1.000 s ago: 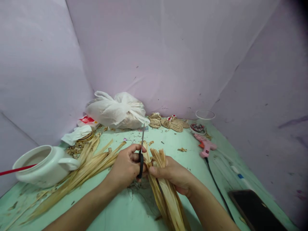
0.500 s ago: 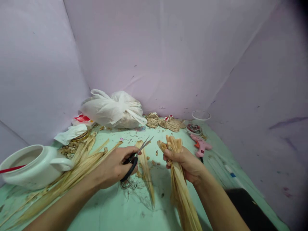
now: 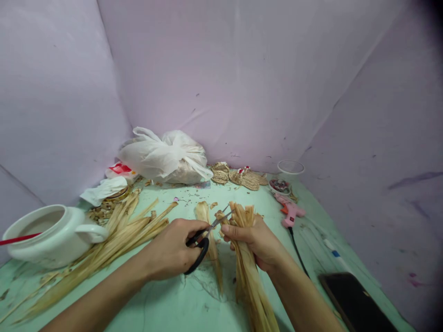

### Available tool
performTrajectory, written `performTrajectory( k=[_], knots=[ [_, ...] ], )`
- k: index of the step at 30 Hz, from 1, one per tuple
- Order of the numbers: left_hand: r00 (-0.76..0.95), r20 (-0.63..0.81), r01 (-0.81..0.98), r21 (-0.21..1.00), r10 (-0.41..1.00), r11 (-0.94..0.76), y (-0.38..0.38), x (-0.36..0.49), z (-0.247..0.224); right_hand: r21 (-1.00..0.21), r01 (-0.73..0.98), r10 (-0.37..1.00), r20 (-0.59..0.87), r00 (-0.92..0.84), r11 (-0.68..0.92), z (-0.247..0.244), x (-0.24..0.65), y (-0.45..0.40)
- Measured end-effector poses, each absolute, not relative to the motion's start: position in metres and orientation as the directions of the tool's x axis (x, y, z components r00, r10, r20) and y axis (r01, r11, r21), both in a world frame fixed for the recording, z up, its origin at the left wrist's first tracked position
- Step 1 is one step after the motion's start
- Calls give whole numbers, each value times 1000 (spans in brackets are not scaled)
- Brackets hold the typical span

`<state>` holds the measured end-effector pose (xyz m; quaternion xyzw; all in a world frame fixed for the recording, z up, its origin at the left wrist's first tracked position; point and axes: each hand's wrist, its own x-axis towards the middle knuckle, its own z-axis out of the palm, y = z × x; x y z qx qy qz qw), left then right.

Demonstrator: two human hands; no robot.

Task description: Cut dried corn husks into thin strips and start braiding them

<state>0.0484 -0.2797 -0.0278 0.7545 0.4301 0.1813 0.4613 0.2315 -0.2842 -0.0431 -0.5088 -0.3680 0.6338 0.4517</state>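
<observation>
My left hand (image 3: 180,246) is wrapped round the black handles of a pair of scissors (image 3: 215,223). Their thin metal blades are parted, with the tips at the upper left edge of a bundle of dry tan husks (image 3: 251,272). My right hand (image 3: 254,237) grips that bundle near its top, thumb across the front, and the long strips hang down toward the bottom edge. Between the hands a loose husk strip (image 3: 215,263) lies on the green table (image 3: 166,304), beside thin tangled fibres.
At left are a white pot (image 3: 38,240) and a pile of husks (image 3: 104,249). A white plastic bag (image 3: 169,157) and woven pieces (image 3: 247,179) lie at the back. On the right are a pink glue gun (image 3: 290,210) and a black phone (image 3: 356,302).
My left hand has moved right with the scissors, bringing the blades to the bundle's top. My right hand and the bundle have shifted slightly left and down.
</observation>
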Motion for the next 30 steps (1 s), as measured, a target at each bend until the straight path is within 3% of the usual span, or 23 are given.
performTrajectory(
  k=[6, 13, 20, 30],
  knots=[
    [577, -260, 374, 927, 774, 32, -279, 50, -37, -927, -160, 940, -339, -29, -339, -47, 237, -280],
    [548, -409, 375, 900, 730, 223, -279, 54, -42, -933, -123, 941, -339, -14, -338, -47, 240, -279],
    [615, -262, 301, 950, 744, 86, -277, 48, -40, -937, -79, 940, -334, -78, -339, -45, 235, -281],
    [601, -395, 310, 917, 695, 253, -279, 51, -41, -938, -45, 939, -342, -32, -343, -40, 237, -280]
  ],
)
